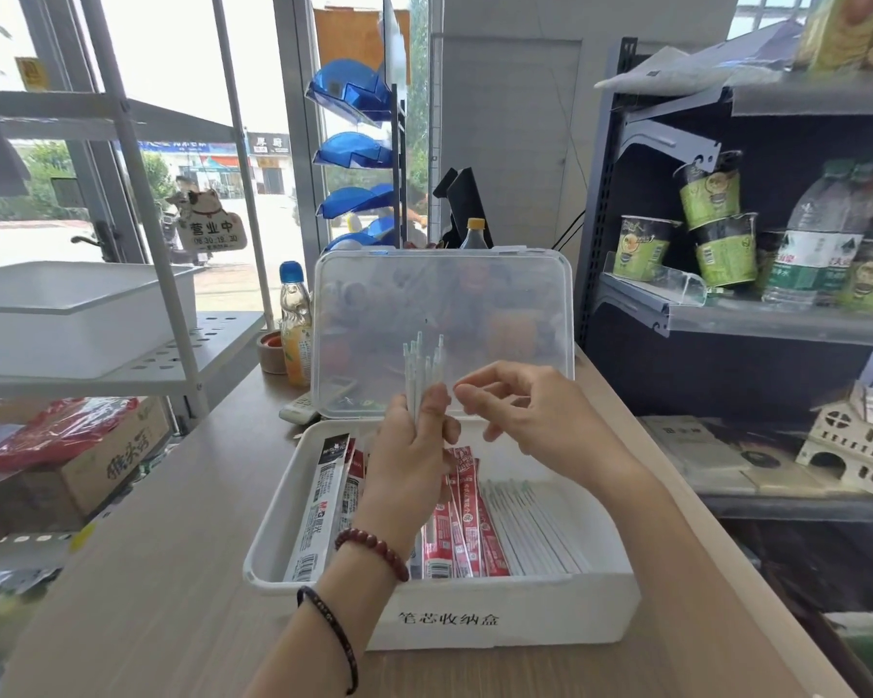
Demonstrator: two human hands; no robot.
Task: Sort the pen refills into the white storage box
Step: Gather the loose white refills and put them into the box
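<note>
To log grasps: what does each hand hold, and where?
Left hand grips the bundle of thin white pen refills by its lower end; right hand holds nothing.

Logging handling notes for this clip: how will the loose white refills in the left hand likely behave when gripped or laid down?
Probably stiff: the refills stand straight above the left hand. Likely light, since one hand holds a whole bunch. Being thin rods, they may roll or slip once released.
</note>
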